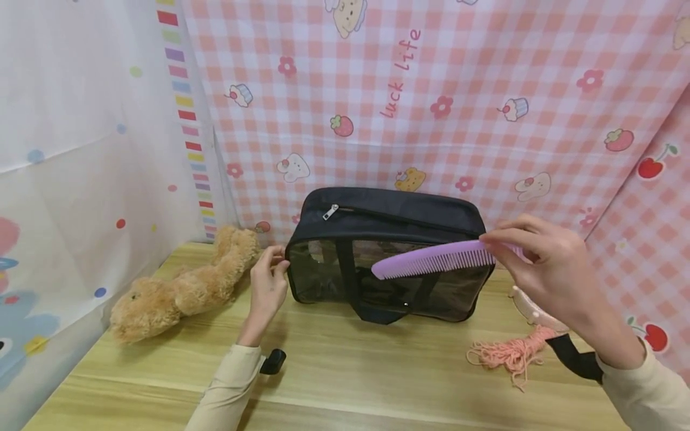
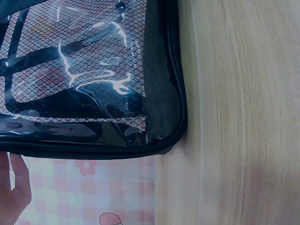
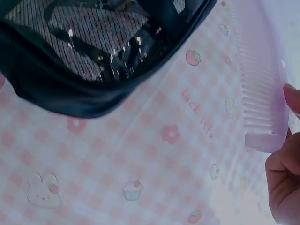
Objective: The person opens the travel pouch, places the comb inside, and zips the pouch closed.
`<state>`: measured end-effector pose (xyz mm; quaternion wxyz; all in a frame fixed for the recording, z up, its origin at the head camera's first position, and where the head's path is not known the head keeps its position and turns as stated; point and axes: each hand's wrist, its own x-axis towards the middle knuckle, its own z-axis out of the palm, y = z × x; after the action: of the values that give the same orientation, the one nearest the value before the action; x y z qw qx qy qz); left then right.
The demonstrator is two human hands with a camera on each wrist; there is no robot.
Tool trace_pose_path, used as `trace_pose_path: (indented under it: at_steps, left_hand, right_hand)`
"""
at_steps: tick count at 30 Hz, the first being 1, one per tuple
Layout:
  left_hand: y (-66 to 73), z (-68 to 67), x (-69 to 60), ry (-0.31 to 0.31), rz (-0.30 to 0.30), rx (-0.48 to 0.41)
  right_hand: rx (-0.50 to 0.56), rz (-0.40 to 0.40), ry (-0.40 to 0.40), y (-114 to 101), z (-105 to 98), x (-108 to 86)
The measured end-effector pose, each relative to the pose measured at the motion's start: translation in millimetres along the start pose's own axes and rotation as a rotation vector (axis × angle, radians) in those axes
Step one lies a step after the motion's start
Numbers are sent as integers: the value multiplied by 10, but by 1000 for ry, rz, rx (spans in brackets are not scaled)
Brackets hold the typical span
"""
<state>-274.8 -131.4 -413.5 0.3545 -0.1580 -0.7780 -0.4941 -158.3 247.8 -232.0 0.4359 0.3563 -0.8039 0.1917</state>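
Note:
A black bag with see-through sides stands on the table, its zipper pull at the left of the top. The left hand pinches the bag's left edge; in the left wrist view its fingers touch the black piping of the bag. A purple comb is pinched at one end by the right hand, its teeth downward, in front of the bag's right half. In the right wrist view the right hand grips the comb, beside the bag.
A fluffy tan plush toy lies at the left of the wooden table. Pink yarn and a pale pink item lie at the right, near the right forearm. A pink checked cloth hangs behind the bag.

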Motion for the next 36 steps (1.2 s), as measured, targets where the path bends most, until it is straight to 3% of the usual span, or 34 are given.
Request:
trace_pose_path:
  at_steps: [5, 10, 17, 26, 36]
  left_hand:
    - [-8, -22, -13, 30, 14, -4]
    - [-9, -18, 2, 11, 16, -8]
    - [-16, -23, 4, 16, 5, -4]
    - [-32, 5, 18, -12, 16, -2]
    - [-7, 5, 14, -27, 5, -1]
  right_hand:
    - [-80, 32, 8, 73, -160, 214]
    - [-172, 98, 16, 223, -310, 379]
    - [-246, 153, -54, 422, -310, 375]
    - [-320, 150, -125, 531, -259, 315]
    - [-304, 57, -167, 549, -185, 380]
